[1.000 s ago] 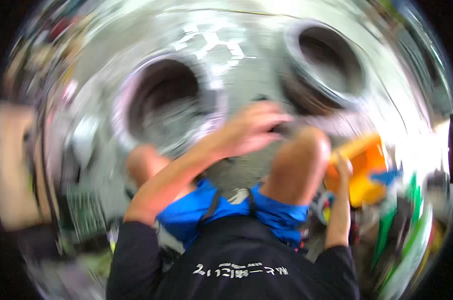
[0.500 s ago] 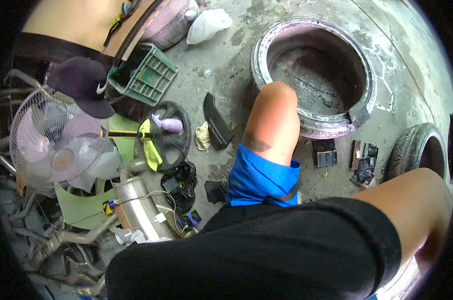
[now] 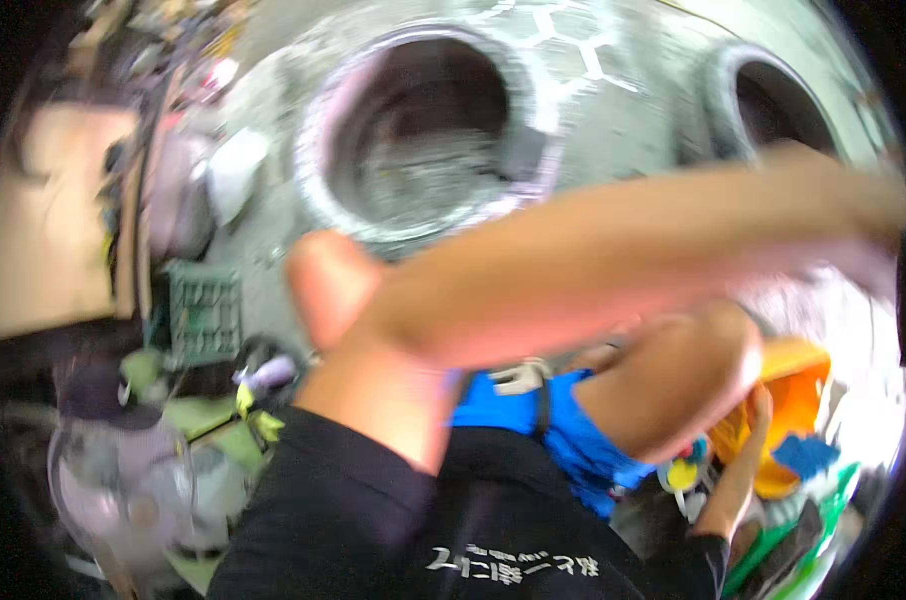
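My left arm stretches across the middle of the view from a black sleeve. At the far right its hand (image 3: 863, 265) is smeared by motion, and I cannot make out its fingers or anything in them. In the lower right, my right hand (image 3: 756, 410) is against the near side of an orange plastic bin (image 3: 795, 375). Its fingers are too blurred to tell whether they grip the bin. A blue cloth-like piece (image 3: 805, 456) hangs at the bin's lower edge. Beside the bin is a small yellow-and-white item (image 3: 683, 475), unclear in kind.
A big tire (image 3: 318, 190) lies flat ahead, and another tire (image 3: 723, 90) stands far right. To the left are a green crate (image 3: 205, 315), a white bag (image 3: 238, 172) and a fan (image 3: 123, 490) with a dark cap (image 3: 108, 395). Green plastic (image 3: 823, 540) lies bottom right.
The view has swung to the right, so the tires and crate appear further left. Both arms have come into view, with the orange bin now visible beside my right hand.
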The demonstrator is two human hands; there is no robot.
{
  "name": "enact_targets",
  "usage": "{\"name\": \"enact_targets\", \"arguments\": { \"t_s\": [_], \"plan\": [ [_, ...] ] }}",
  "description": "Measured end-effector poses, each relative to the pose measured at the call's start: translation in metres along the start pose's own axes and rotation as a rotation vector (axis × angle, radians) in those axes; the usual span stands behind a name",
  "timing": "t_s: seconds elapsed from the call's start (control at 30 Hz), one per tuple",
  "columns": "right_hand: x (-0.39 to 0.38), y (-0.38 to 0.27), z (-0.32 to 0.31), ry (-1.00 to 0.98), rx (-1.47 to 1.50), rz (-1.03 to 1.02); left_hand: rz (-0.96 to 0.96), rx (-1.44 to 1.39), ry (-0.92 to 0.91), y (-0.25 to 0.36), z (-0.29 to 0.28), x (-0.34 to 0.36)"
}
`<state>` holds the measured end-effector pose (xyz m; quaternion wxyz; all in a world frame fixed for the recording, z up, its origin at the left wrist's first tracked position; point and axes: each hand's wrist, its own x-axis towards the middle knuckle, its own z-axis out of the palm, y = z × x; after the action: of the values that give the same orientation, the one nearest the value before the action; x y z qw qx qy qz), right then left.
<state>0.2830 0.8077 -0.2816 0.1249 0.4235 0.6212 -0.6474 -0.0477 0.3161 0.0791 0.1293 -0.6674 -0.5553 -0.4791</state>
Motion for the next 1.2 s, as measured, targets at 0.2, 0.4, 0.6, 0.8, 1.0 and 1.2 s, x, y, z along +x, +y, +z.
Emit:
{"name": "enact_targets", "arguments": {
  "t_s": [0.2,0.4,0.6,0.8,1.0,1.2],
  "plan": [
    [0.063,0.041,-0.003,-0.113,0.091,0.236,-0.887,-0.118,0.001,-0.05,0.006,-0.136],
    [0.064,0.079,-0.014,-0.152,-0.181,0.12,-1.573,-0.469,0.181,-0.016,0.07,-0.229],
    [0.061,0.052,0.061,-0.128,0.258,0.561,-1.749,-0.797,0.455,-0.028,0.111,-0.282],
    [-0.012,-0.026,-0.062,-0.181,1.005,-0.306,-1.609,-1.337,0.611,-0.089,0.216,-0.251],
    [-0.033,-0.143,0.076,0.087,0.752,-0.431,-1.614,-1.415,0.735,-0.125,0.251,-0.228],
    [0.003,-0.177,0.269,-0.297,0.37,-0.003,-1.831,-1.519,0.791,-0.148,0.293,-0.192]
  ]
}}
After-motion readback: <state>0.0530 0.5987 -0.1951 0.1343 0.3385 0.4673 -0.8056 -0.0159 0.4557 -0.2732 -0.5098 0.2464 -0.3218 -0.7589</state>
